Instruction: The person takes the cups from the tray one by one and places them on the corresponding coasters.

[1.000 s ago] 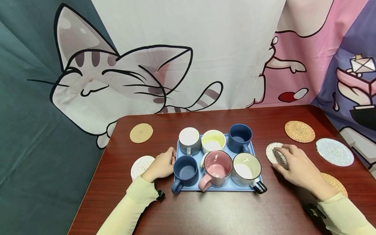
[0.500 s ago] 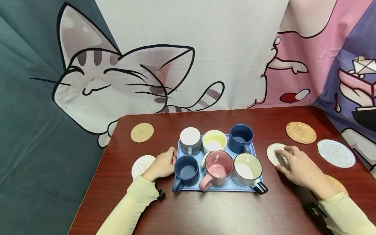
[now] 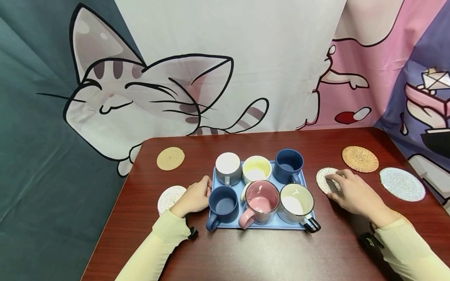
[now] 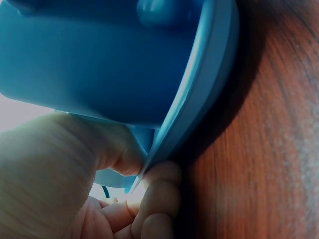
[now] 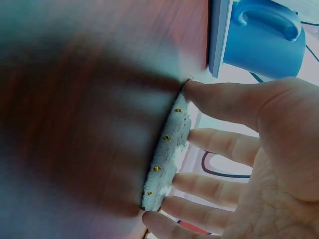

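Observation:
My left hand (image 3: 194,199) pinches the left rim of a light blue tray (image 3: 233,225) between thumb and fingers; the left wrist view shows the rim (image 4: 172,117) between them, beside a blue mug (image 4: 94,64). On the tray stand a white mug (image 3: 227,166), a yellow-lined cup (image 3: 256,171), two blue mugs, a pink mug (image 3: 261,199) and a white mug with a black handle (image 3: 295,201). Right of the tray, my right hand (image 3: 358,195) spans a round white woven coaster (image 3: 322,180). In the right wrist view, thumb and little finger reach opposite edges of the coaster (image 5: 167,154).
A tan coaster (image 3: 170,159) and a speckled white coaster (image 3: 169,197) lie on the left of the brown table (image 3: 260,257). On the right lie an orange-tan coaster (image 3: 360,159) and a pale blue one (image 3: 402,184); another is mostly under the right forearm. A printed cloth (image 3: 281,58) hangs behind.
My right hand and the white coaster have shifted slightly left and away from me along the table. The left hand, tray and mugs look unchanged, apart from a small camera shift.

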